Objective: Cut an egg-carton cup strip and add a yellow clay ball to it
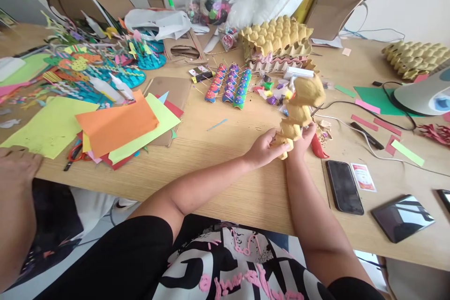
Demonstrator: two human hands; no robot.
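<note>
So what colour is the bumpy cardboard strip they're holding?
The cardboard strip is yellow; see the head view.

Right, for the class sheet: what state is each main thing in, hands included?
Left hand: closed on the egg-carton strip
Egg-carton strip: unpainted, held up
Right hand: behind the strip, grip partly hidden
Painted strips: lying side by side
Phone: lying flat, screen dark
Egg trays: stacked
Orange sheet: lying on yellow-green paper

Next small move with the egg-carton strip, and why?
Probably steady the egg-carton strip with the left hand before any trimming: that hand grips its lower end, and what looks like a tool tip shows by the right hand.
</note>
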